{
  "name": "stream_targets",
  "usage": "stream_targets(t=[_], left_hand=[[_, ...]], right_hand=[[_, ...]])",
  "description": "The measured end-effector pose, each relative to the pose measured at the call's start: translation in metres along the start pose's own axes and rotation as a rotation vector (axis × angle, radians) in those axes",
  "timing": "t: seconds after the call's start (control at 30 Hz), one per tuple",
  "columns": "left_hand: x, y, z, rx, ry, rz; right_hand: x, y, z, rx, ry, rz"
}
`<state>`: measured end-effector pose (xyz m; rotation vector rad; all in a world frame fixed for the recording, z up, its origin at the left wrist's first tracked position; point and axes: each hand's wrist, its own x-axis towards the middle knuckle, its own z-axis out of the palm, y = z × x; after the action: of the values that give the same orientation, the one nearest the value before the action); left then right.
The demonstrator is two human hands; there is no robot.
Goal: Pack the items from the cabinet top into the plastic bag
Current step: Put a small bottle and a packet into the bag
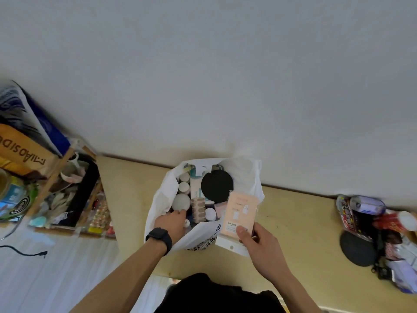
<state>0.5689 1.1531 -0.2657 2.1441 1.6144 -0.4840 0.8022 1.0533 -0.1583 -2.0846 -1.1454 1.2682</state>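
Pinching a peach card packet (pixel 240 211) over the crammed white plastic bag (pixel 158 199), right hand (pixel 261 247); left hand (pixel 172 223) inside, grip unclear.

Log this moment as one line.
phase: packing | left hand: inside plastic bag mouth | right hand: holds peach packet at bag rim | remaining: pile on cabinet top

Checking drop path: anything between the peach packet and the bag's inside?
Nothing covers the plastic bag mouth. The peach packet, pinched by the right hand, overlaps its rim; a black disc and jars lie beneath; the left hand reaches in beside it.
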Motion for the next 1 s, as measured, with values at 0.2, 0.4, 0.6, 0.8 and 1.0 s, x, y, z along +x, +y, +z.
stream_targets(t=[0.2, 0.4, 0.6, 0.8, 1.0], left_hand=[[-0.018, -0.013, -0.032, 0.229, 0.287, 0.159], [-0.042, -0.044, -0.044, 0.117, 0.335, -0.181], [-0.055, -0.065, -0.050, -0.048, 0.198, -0.261], [-0.054, -0.066, -0.056, -0.006, 0.236, -0.233], [-0.052, -0.059, -0.081, -0.224, 0.309, -0.210]], right_hand=[[0.018, -0.023, 0.010, -0.172, -0.079, -0.074], [0.054, -0.052, 0.028, -0.317, -0.109, -0.130], [0.087, -0.090, 0.057, -0.526, -0.221, -0.211], [0.100, -0.108, 0.088, -0.950, -0.455, -0.253], [0.105, -0.081, 0.117, -1.020, -0.504, -0.334]])
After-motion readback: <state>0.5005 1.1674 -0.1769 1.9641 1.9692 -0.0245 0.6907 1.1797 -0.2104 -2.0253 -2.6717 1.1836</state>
